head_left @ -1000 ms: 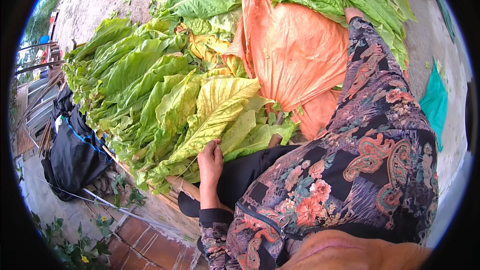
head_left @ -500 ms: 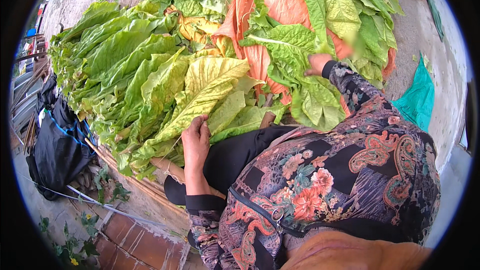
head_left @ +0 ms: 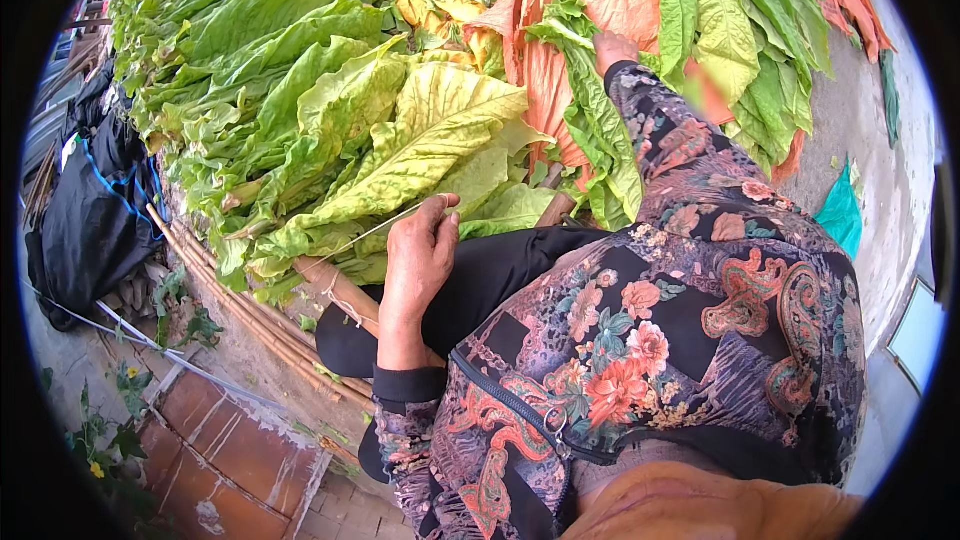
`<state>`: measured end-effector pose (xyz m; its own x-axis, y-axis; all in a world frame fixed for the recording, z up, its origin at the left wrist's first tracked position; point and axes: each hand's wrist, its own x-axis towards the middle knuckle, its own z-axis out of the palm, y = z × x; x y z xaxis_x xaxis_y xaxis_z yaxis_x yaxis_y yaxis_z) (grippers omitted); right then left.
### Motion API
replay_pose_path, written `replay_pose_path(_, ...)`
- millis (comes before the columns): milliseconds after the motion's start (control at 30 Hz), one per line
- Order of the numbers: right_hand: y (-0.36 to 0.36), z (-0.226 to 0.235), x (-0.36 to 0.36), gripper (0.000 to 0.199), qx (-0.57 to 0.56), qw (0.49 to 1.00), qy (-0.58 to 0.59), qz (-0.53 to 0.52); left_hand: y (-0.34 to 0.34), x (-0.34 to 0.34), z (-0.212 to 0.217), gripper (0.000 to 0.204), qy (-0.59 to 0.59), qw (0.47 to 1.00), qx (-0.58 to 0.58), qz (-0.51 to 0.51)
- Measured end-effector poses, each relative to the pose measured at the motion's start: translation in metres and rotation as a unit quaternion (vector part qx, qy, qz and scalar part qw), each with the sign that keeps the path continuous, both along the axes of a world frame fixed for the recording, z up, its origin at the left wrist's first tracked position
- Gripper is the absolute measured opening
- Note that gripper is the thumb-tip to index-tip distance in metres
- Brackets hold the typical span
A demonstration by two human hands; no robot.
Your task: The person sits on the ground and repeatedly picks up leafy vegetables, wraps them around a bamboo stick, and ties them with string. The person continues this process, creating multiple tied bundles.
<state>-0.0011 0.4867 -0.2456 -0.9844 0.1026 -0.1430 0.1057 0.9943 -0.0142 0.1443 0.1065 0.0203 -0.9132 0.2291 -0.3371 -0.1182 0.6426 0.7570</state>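
- Left hand (head_left: 415, 255), near: thumb and finger together, pinching a thread (head_left: 383, 225) above the near-left end of a wooden pole (head_left: 345, 292).
- Right hand (head_left: 616, 52), far right: against a crumpled green leaf (head_left: 605, 145); fingers partly hidden, can't tell if clamped.
- Step, judged: picking up leaf on right, thread ready on left.
- Next move probably calls for bringing that leaf left to the thread, stalk clear.
- Looks: left row of leaves (head_left: 290, 80) broad, green, overlapping; yellowish leaf (head_left: 440, 130) on its right side, ribbed; crumpled leaf over orange cloth (head_left: 545, 110), folded lengthwise; far-right leaf pile (head_left: 790, 10) green, loose.
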Motion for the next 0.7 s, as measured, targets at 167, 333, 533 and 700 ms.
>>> replay_pose_path(167,0.026,0.075,0.010,0.041,-0.459,0.888,0.005,-0.028,-0.002,-0.002,-0.001,0.027,-0.018,0.992,0.110,0.059)
replay_pose_path(333,-0.071,0.204,0.051,0.048,-0.716,0.679,-0.164,0.019,0.003,-0.011,0.003,0.057,-0.033,0.966,0.241,0.091)
replay_pose_path(533,-0.166,0.221,0.080,0.067,-0.693,0.616,-0.312,0.209,0.020,-0.012,0.008,0.031,0.115,0.929,0.306,0.172)
replay_pose_path(700,-0.205,0.228,0.111,0.068,-0.637,0.663,-0.090,0.382,0.005,0.011,0.024,0.034,0.255,0.947,0.117,0.155)
